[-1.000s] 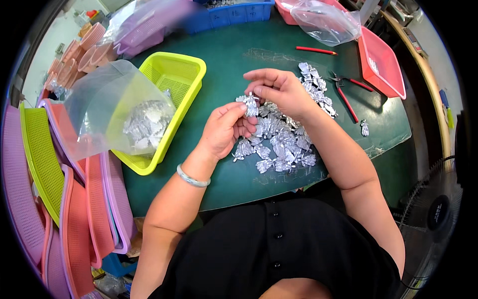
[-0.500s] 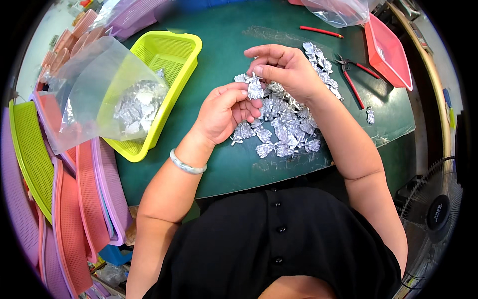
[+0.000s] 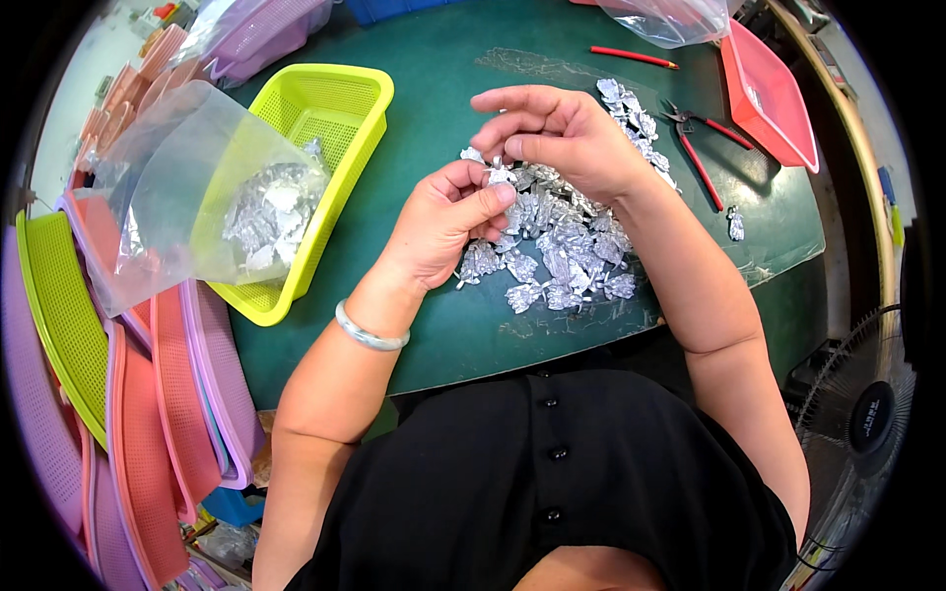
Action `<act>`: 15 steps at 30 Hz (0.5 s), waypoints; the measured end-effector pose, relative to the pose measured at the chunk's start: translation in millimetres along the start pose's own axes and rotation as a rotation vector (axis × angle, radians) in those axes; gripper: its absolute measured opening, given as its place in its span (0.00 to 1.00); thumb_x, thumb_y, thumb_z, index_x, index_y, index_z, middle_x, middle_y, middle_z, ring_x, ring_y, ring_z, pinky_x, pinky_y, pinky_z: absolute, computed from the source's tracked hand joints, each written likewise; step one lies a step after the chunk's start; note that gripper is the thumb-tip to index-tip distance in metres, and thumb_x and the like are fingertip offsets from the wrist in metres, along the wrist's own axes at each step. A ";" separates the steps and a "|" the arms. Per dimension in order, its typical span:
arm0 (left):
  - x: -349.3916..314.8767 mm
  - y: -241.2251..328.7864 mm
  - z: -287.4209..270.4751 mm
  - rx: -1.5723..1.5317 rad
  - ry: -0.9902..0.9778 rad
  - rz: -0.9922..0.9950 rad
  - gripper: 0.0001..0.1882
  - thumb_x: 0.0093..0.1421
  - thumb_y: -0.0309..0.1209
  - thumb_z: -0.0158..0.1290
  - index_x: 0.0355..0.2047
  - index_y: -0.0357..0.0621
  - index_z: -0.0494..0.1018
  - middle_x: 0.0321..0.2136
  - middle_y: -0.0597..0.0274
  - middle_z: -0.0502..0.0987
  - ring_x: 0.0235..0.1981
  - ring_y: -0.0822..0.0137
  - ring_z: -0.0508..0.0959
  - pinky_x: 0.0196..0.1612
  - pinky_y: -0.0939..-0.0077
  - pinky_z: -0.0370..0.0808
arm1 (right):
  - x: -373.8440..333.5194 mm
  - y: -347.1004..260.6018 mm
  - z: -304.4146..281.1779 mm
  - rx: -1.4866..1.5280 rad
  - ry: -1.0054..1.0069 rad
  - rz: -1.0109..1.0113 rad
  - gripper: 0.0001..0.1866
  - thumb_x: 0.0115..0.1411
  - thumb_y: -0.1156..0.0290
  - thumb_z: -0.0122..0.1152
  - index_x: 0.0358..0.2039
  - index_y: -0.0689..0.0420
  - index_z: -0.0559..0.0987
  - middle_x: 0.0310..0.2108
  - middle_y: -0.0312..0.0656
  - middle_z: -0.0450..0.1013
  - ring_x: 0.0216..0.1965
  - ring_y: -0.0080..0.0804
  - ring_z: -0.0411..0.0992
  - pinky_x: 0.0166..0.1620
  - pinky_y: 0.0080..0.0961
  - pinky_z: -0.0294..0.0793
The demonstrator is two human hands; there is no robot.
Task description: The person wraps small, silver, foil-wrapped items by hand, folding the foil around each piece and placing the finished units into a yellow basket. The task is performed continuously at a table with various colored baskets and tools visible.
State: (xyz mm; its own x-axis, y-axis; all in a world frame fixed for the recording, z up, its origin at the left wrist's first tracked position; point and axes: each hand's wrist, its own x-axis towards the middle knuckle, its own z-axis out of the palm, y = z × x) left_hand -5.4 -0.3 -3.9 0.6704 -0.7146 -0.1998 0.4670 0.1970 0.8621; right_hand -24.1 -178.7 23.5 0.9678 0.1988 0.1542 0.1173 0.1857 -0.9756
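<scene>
My left hand (image 3: 439, 222) pinches a small silver metal casting (image 3: 501, 175) between thumb and fingers, over the near left side of a pile. Just above it, my right hand (image 3: 562, 138) has its thumb and lower fingers closed at the casting's upper end, while the index finger reaches out to the left. Their exact contact is partly hidden. Beneath both hands lies a spread pile of similar silver castings (image 3: 567, 251) with jagged, leaf-like outlines. One lone casting (image 3: 735, 224) rests to the right.
A yellow-green basket (image 3: 370, 128) on the left holds an open clear plastic bag (image 3: 163, 187) with silver pieces. Red-handled cutters (image 3: 702, 148) and a red pen-like stick (image 3: 634, 57) lie right of the pile. A pink tray (image 3: 769, 98), stacked baskets (image 3: 148, 433) and a fan (image 3: 867, 414) flank the table.
My left thumb has moved over the front of the casting, covering more of it. My right hand has shifted slightly left and down with its fingers still curved.
</scene>
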 end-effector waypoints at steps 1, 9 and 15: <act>0.6 -0.2 1.0 -0.022 0.013 -0.013 0.03 0.55 0.26 0.49 0.30 0.42 0.67 0.25 0.63 0.73 0.24 0.73 0.74 0.27 0.85 0.72 | 0.5 0.4 -0.1 -0.048 0.041 0.004 0.17 0.50 0.82 0.51 0.43 0.60 0.72 0.29 0.41 0.74 0.33 0.24 0.72 0.38 0.19 0.70; 4.4 1.8 2.3 -0.165 0.053 -0.012 0.09 0.57 0.23 0.44 0.38 0.33 0.65 0.34 0.48 0.73 0.34 0.61 0.76 0.38 0.73 0.76 | -4.0 4.0 -20.2 -1.303 -0.122 -0.181 0.20 0.43 0.80 0.53 0.40 0.57 0.73 0.28 0.41 0.73 0.38 0.37 0.67 0.43 0.31 0.63; 6.5 0.8 -3.9 -0.287 -0.002 -0.020 0.12 0.59 0.28 0.40 0.39 0.32 0.65 0.35 0.47 0.73 0.36 0.58 0.76 0.40 0.71 0.75 | -2.0 5.1 -22.2 -1.221 -0.119 -0.165 0.17 0.43 0.83 0.52 0.37 0.58 0.74 0.26 0.40 0.72 0.36 0.38 0.67 0.42 0.32 0.65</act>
State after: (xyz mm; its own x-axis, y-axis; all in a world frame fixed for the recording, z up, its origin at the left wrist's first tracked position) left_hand 1.6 -2.2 -6.3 0.6586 -0.7213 -0.2143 0.6241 0.3645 0.6911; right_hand -20.5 -199.4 14.7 0.9031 0.3563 0.2398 0.4283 -0.7894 -0.4399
